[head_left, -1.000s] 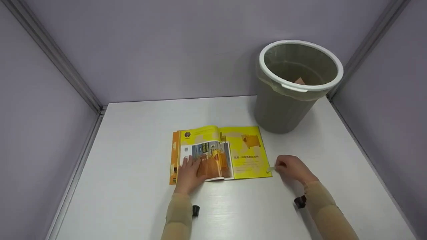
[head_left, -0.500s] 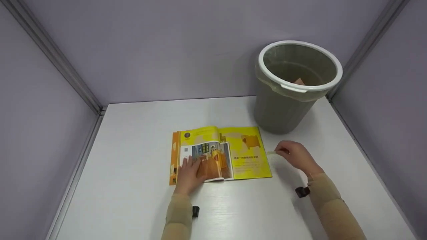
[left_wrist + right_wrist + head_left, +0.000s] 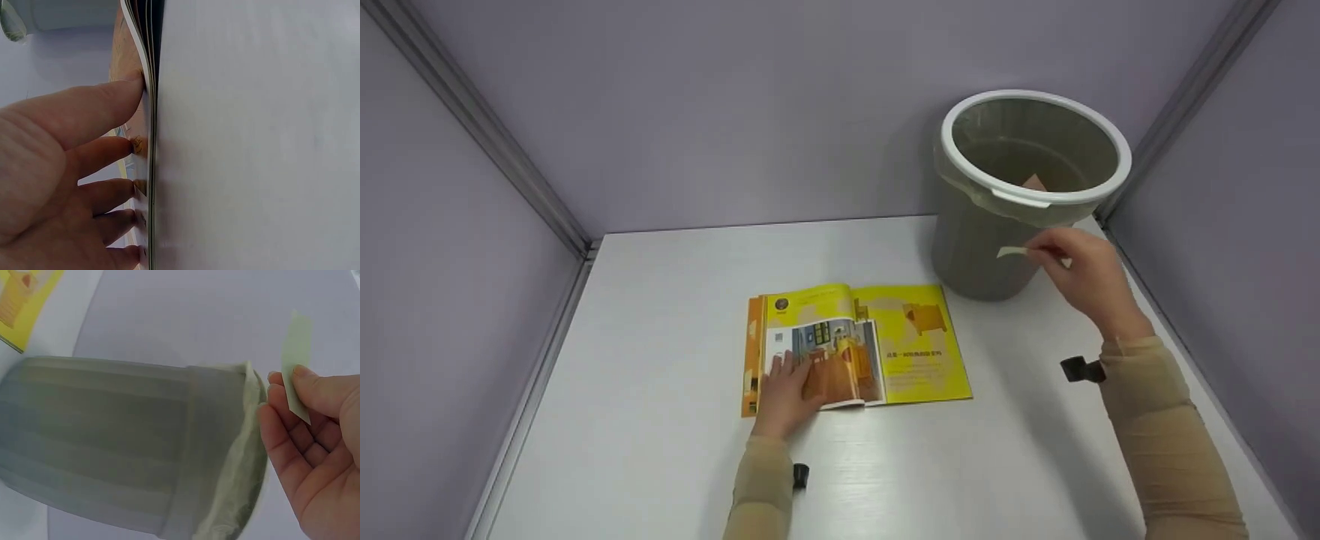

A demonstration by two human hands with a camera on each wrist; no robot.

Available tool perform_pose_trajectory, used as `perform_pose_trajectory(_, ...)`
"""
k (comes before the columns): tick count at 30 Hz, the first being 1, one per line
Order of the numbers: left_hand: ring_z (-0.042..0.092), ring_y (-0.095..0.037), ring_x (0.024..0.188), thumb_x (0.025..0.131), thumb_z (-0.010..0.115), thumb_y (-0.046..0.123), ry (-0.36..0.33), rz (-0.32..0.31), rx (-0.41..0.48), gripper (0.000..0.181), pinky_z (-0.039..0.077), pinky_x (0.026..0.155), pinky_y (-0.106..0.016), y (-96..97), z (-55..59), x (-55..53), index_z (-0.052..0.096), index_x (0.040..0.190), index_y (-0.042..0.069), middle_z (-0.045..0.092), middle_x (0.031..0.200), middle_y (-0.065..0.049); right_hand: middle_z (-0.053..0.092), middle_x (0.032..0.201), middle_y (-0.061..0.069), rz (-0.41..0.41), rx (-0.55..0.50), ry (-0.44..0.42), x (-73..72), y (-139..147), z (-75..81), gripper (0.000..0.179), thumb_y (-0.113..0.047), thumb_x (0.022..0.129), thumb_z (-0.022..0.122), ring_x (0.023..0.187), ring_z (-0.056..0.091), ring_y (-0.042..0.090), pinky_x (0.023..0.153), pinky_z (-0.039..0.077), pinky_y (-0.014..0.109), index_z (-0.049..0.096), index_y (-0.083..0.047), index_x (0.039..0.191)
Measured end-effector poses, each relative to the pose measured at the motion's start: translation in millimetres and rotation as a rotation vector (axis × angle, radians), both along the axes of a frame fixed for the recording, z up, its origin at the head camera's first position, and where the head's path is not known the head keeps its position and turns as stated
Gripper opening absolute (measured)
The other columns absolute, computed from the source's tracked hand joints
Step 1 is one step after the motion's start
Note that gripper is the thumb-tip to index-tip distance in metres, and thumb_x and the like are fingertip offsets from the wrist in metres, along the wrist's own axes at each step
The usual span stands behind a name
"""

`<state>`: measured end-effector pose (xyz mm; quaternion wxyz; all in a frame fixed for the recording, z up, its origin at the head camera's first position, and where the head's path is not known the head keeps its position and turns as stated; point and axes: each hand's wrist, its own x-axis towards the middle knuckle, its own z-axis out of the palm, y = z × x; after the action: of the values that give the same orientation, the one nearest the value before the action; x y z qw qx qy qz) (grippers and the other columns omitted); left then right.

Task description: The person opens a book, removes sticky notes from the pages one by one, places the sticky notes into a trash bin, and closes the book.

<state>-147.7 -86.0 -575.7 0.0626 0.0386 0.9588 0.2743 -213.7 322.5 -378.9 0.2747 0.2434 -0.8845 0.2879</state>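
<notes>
An open magazine (image 3: pixel 922 375) with yellow pages and a picture of a room lies on the white table. My left hand (image 3: pixel 785 394) rests on its left page, fingertips and thumb pressing the paper; the left wrist view shows the stacked page edges (image 3: pixel 151 112) right beside them. Between thumb and fingers, my right hand (image 3: pixel 1084 274) pinches a small pale green paper strip (image 3: pixel 296 354). That hand is raised in front of the grey trash bin (image 3: pixel 986 255), below its white rim in the head view. In the right wrist view the fingertips overlap the bin's upper end.
The bin has a white rim (image 3: pixel 1020 196) and a clear liner (image 3: pixel 233 478) folded over its edge. Inside shows a pinkish scrap (image 3: pixel 1034 183). Pale walls (image 3: pixel 735 112) enclose the white table (image 3: pixel 660 337) at the back and both sides.
My right hand has lifted the paper strip away from the magazine's right edge and carried it up and right to the bin. The left hand and magazine have stayed put.
</notes>
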Motion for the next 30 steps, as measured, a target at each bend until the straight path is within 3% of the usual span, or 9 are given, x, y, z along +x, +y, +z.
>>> perform_pose_trajectory(5, 0.018, -0.046, 0.145, 0.088, 0.076, 0.032, 0.0, 0.001, -0.006, 0.071, 0.017, 0.113, -0.064, 0.1, 0.7, 0.2, 0.048, 0.147, 0.006, 0.029, 0.156, -0.025, 0.069, 0.088, 0.014, -0.07, -0.05, 0.067, -12.3, 7, 31.7, 0.006, 0.008, 0.086, 0.071, 0.082, 0.054, -0.002, 0.075, 0.041, 0.011, 0.071, 0.004, 0.091)
perform_pose_trajectory(11, 0.017, -0.045, 0.146, 0.088, 0.075, 0.033, -0.017, 0.003, -0.009, 0.071, 0.016, 0.114, -0.063, 0.6, 0.9, 0.7, 0.047, 0.148, 0.007, 0.028, 0.157, -0.024, 0.07, 0.091, 0.014, -0.169, -0.091, 0.057, -29.6, 14, 57.6, 0.005, 0.001, 0.091, 0.068, 0.079, 0.048, -0.01, 0.073, 0.039, 0.009, 0.072, 0.004, 0.094)
perform_pose_trajectory(20, 0.017, -0.046, 0.145, 0.088, 0.076, 0.032, -0.01, -0.008, -0.009, 0.071, 0.017, 0.114, -0.064, -1.5, 0.5, 0.5, 0.047, 0.148, 0.006, 0.028, 0.156, -0.025, 0.069, 0.095, 0.014, -0.261, -0.046, -0.05, -52.7, 12, 88.6, 0.013, -0.008, 0.096, 0.064, 0.077, 0.047, -0.006, 0.072, 0.038, 0.012, 0.072, 0.002, 0.1)
perform_pose_trajectory(24, 0.019, -0.047, 0.145, 0.088, 0.075, 0.032, -0.002, -0.015, -0.019, 0.071, 0.018, 0.113, -0.064, -2.3, 0.5, 0.8, 0.047, 0.147, 0.006, 0.029, 0.156, -0.027, 0.069, 0.096, 0.013, -0.282, -0.002, -0.056, -60.6, 11, 99.7, 0.014, -0.008, 0.096, 0.063, 0.076, 0.045, -0.003, 0.071, 0.035, 0.014, 0.072, 0.001, 0.101)
perform_pose_trajectory(30, 0.017, -0.045, 0.146, 0.089, 0.074, 0.032, -0.013, -0.001, -0.019, 0.07, 0.017, 0.114, -0.063, -2.7, 2.5, 1.8, 0.046, 0.148, 0.007, 0.028, 0.157, -0.025, 0.07, 0.098, 0.017, -0.309, 0.068, -0.096, -74.9, 11, 107.9, 0.016, -0.005, 0.097, 0.059, 0.081, 0.053, 0.017, 0.074, 0.037, 0.021, 0.073, 0.001, 0.102)
